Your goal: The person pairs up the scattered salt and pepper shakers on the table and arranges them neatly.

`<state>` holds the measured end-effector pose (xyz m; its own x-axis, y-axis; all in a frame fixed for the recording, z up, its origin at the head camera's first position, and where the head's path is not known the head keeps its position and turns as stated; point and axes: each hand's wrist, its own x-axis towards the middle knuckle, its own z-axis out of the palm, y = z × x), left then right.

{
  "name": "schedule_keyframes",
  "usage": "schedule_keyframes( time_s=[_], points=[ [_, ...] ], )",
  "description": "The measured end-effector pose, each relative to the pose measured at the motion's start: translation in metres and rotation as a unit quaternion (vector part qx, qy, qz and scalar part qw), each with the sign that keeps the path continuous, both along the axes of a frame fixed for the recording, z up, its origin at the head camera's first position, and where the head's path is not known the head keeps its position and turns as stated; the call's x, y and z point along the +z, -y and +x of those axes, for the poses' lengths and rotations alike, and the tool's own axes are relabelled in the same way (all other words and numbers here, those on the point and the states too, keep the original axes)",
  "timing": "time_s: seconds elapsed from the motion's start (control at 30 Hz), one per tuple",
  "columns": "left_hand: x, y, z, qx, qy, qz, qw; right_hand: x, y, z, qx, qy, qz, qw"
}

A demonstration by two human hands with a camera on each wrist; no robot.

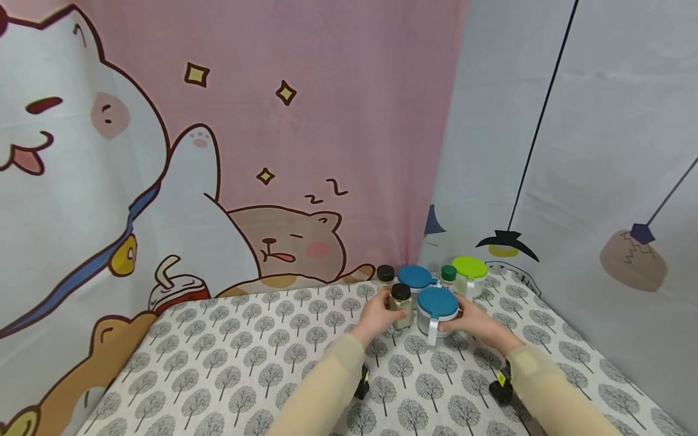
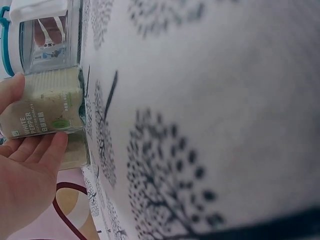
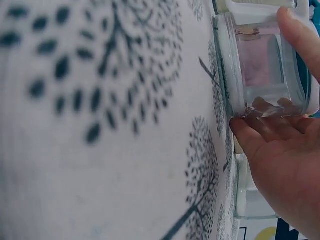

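Note:
My left hand point(image 1: 375, 317) grips a black-capped seasoning jar point(image 1: 402, 317), thumb on one side and fingers on the other. In the left wrist view the jar's label point(image 2: 35, 120) reads "White Pepper", and its base is at the cloth. Just to the right, my right hand point(image 1: 478, 322) holds a clear seasoning canister point(image 1: 438, 303) with a blue lid and a white handle. The right wrist view has the thumb and fingers around the clear canister wall point(image 3: 260, 65), which stands on or very close to the cloth. The two held containers are side by side.
Behind them stand another black-capped jar point(image 1: 385, 275), a second blue-lidded canister point(image 1: 415, 277), a green-capped jar point(image 1: 448, 275) and a lime-lidded canister point(image 1: 471, 269). A tree-patterned cloth point(image 1: 229, 363) covers the table. Printed curtains point(image 1: 354, 121) hang along the back and right edges.

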<state>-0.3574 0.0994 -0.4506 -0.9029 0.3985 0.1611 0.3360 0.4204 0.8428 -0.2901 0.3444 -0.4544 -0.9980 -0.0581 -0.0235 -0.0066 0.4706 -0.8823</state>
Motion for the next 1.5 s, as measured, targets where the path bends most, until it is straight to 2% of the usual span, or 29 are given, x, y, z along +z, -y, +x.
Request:
schedule_keyframes(
  time_s=[0.27,0.43,0.67,1.07,1.3,1.5],
  points=[
    [0.0,0.011,0.003,0.002,-0.003,-0.003,1.0,-0.004,0.006,-0.003,0.031,-0.009,-0.031,0.999],
    [0.003,0.016,0.005,0.006,-0.007,-0.006,0.9999,-0.002,0.009,-0.004,0.041,-0.011,-0.028,0.999],
    [0.005,0.026,0.008,-0.007,0.015,0.024,0.9996,-0.001,0.011,-0.008,0.056,-0.012,-0.025,0.998],
    [0.006,0.048,0.009,-0.021,0.016,-0.006,0.9996,-0.001,0.029,-0.013,0.085,0.007,-0.015,0.996],
    [0.005,0.057,0.007,-0.012,0.012,-0.015,0.9997,-0.001,0.04,-0.016,0.112,-0.006,-0.027,0.993],
    [0.004,0.069,0.006,-0.005,0.006,-0.024,0.9997,-0.003,0.049,-0.021,0.114,-0.008,-0.041,0.993]
  ],
)
